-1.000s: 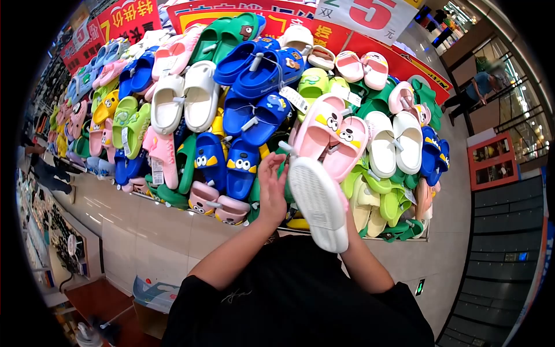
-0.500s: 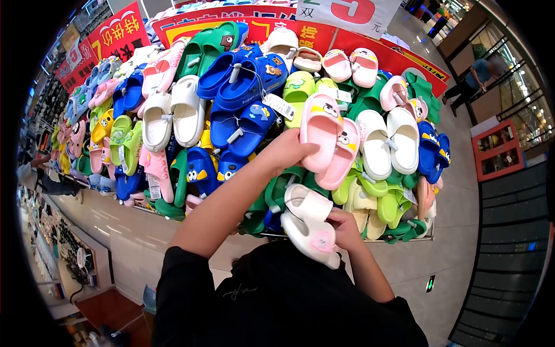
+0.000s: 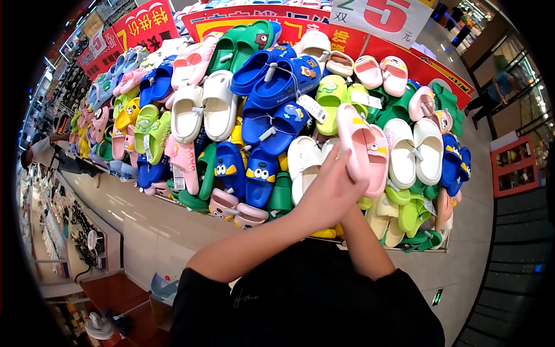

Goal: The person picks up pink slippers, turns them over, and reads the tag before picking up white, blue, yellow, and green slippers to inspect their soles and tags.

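White slippers (image 3: 304,165), apparently the pair held low before the body half a second earlier, now stand against the heap at left of the pink slippers (image 3: 377,168) — a change that seems to leave the pink pair as the one being handled. Set upright among the stock, the pink slippers lean just right of the left hand (image 3: 334,188), whose fingers reach upward along the near slipper's edge. Contact looks likely, but whether those fingers pinch the sole or merely rest against it cannot be told. The left forearm (image 3: 248,246) slants up from lower left, the back of the hand toward the camera. Behind it rises the right forearm (image 3: 365,243) — crossed at the wrist, its hand hidden, so its grip cannot be told either.
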`<state>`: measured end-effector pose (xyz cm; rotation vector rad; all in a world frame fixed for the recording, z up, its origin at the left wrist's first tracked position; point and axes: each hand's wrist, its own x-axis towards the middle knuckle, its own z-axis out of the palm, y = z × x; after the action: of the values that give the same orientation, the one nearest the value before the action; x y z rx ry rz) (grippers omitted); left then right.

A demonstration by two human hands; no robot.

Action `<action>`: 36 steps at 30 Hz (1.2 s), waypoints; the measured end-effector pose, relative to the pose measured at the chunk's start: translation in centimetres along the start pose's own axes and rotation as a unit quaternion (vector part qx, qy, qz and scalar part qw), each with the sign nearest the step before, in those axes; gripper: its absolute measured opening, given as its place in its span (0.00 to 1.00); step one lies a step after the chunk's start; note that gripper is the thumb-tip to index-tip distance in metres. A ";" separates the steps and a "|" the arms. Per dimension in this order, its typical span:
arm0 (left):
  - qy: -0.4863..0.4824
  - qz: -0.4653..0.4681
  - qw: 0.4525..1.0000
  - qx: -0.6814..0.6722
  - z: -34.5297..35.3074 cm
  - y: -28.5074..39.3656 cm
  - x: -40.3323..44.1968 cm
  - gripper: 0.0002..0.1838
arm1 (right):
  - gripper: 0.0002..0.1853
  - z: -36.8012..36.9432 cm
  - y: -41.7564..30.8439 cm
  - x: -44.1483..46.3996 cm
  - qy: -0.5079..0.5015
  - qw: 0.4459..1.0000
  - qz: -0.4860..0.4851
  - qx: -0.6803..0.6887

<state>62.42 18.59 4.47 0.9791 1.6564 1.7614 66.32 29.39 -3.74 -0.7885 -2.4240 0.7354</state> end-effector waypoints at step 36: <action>0.029 0.128 0.892 0.433 -14.6 -9.7 -14.2 0.23 | 0.22 -2.8 -4.3 -5.9 0.008 0.983 -0.167 -0.082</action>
<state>58.39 -0.39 -7.01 1.5817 2.5177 1.1491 70.56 23.54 -0.62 -0.4255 -2.5363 0.4036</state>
